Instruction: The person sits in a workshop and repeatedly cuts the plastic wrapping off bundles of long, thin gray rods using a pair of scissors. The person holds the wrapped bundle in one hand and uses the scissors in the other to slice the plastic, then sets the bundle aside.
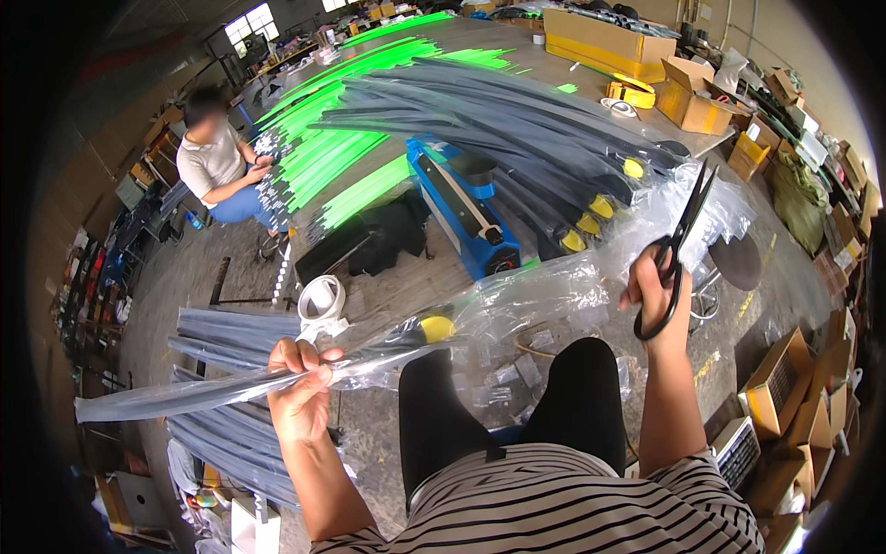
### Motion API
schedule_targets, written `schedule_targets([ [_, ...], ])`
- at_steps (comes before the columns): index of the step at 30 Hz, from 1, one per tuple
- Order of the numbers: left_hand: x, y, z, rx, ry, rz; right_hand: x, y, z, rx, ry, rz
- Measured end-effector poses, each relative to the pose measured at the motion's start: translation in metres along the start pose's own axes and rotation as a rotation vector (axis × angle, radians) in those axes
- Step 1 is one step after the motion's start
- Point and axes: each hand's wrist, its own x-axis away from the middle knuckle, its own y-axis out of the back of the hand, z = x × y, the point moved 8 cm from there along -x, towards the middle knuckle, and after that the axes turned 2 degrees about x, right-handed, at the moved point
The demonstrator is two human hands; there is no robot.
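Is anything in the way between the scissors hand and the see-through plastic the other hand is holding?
Nothing I can see. The right hand, holding the black scissors, is just right of the clear plastic sleeve; I can't tell whether they touch.

L head cam, wide fisheye, dn-facing; lap (581, 397) close, table (552, 74) farther fwd

Clear film (531, 300) bars the space between left hand (300, 392) and right hand (650, 290); I log room above (blue machine (461, 208) blocks the table's (544, 76) near edge).

bright window (251, 28), glare on plastic sleeve (544, 288), rim dark, bent
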Motion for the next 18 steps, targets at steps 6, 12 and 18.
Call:
schedule_targets([
  [6,-0.007,0.005,-0.003,-0.116,-0.086,0.006,0.091,-0.033,-0.041,0.374,-0.095,0.631],
  [12,-0.007,-0.004,-0.001,-0.215,-0.121,0.032,0.131,-0.068,-0.058,0.366,-0.205,0.767],
  [18,-0.002,-0.016,-0.002,-0.26,-0.15,0.047,0.124,-0.085,-0.054,0.372,-0.147,0.723],
])
